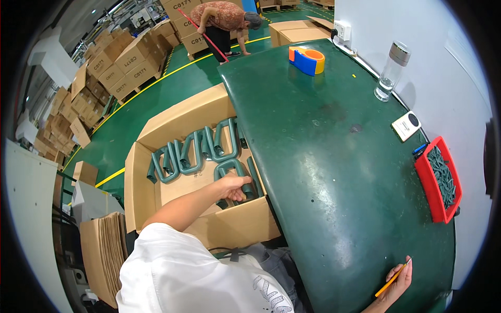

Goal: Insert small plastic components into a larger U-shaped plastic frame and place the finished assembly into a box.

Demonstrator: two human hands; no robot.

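Note:
My left hand (233,188) reaches down into an open cardboard box (182,115). Its fingers are closed around a dark green, bent tubular handle (228,166) by the box's right side. More handles of the same looped shape (192,152) lie in a row along the far part of the box. At the lower right, over the green table (318,208), my right hand (399,279) pinches a slim yellow-orange tool (387,284). Whether it is a knife or a pen, I cannot tell.
A red bin (438,182) of small green pieces, a white device (406,125), a glass bottle (391,73) and an orange-and-blue tape dispenser (307,60) stand on the table. Flattened cardboard (102,255) leans at left. Beyond, a person (222,21) bends near stacked cartons (130,65).

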